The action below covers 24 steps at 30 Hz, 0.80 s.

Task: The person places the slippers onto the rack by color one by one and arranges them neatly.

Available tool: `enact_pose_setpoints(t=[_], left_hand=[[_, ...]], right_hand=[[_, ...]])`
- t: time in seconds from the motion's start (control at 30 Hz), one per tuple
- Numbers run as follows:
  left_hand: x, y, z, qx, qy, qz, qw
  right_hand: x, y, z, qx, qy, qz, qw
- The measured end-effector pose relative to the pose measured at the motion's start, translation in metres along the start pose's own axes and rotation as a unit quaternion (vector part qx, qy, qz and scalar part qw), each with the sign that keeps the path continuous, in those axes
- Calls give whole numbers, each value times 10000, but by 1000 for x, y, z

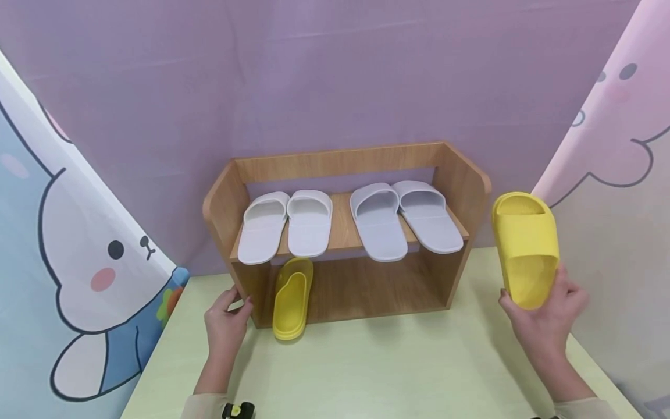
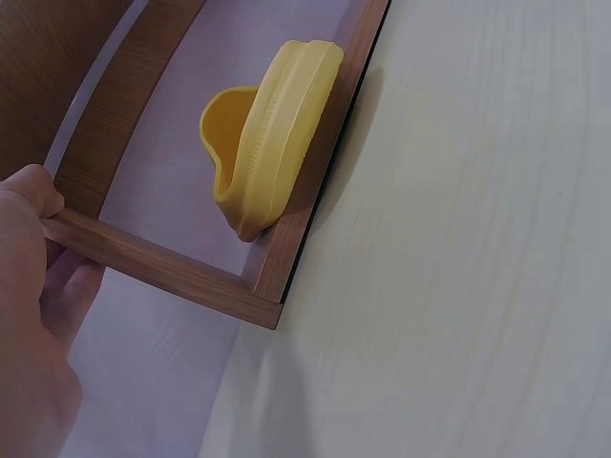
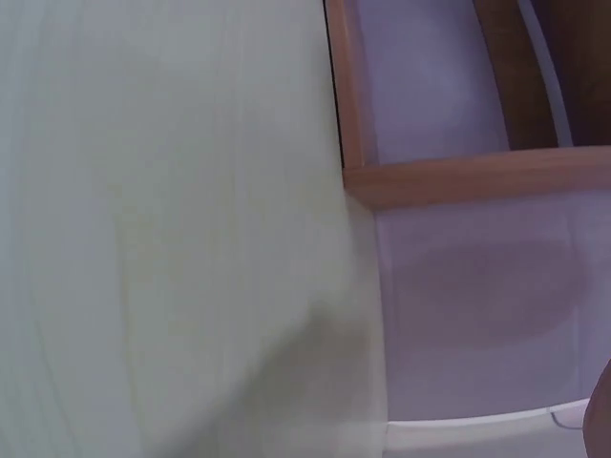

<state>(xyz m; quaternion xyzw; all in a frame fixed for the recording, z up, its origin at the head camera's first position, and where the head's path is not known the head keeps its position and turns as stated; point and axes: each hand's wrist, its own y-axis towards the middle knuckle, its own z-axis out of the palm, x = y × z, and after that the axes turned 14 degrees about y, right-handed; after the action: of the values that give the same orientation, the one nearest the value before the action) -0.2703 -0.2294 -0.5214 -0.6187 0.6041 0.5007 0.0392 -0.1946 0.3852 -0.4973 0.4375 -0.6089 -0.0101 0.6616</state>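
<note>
With thumb and fingers, my left hand (image 1: pixel 228 320) pinches the left side panel of a small wooden shoe rack (image 1: pixel 366 291); the left wrist view shows the thumb and fingers on either side of the panel's edge. A yellow slipper (image 1: pixel 292 302) stands on the rack's lower level near that side, its end jutting past the front edge. Right of the rack, my right hand (image 1: pixel 549 320) grips another yellow slipper (image 1: pixel 526 233) by its lower end and holds it raised. Only a sliver of that hand (image 3: pixel 600 420) shows in the right wrist view.
A pair of white slippers (image 1: pixel 310 233) and a pair of pale grey slippers (image 1: pixel 384 235) sit on the upper shelf. The rack stands on a pale table (image 1: pixel 366 366) against a purple backdrop (image 1: pixel 335 75). Cartoon-printed panels (image 1: pixel 78 262) flank both sides.
</note>
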Motion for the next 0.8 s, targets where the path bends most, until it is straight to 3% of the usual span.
enact_pose_setpoints(t=[0.4,0.63,0.8], left_hand=[[0,0,1,51,-14,-78,10000],[1,0,1,24,-71,-51,10000],[1,0,2,-2,-104,7,9999]], right_hand=[[62,-16,1,-287,699,-331,9966],[34,-12,3,-225,759,-787,9937],[35,-12,6,-197,902,-1229,9881]])
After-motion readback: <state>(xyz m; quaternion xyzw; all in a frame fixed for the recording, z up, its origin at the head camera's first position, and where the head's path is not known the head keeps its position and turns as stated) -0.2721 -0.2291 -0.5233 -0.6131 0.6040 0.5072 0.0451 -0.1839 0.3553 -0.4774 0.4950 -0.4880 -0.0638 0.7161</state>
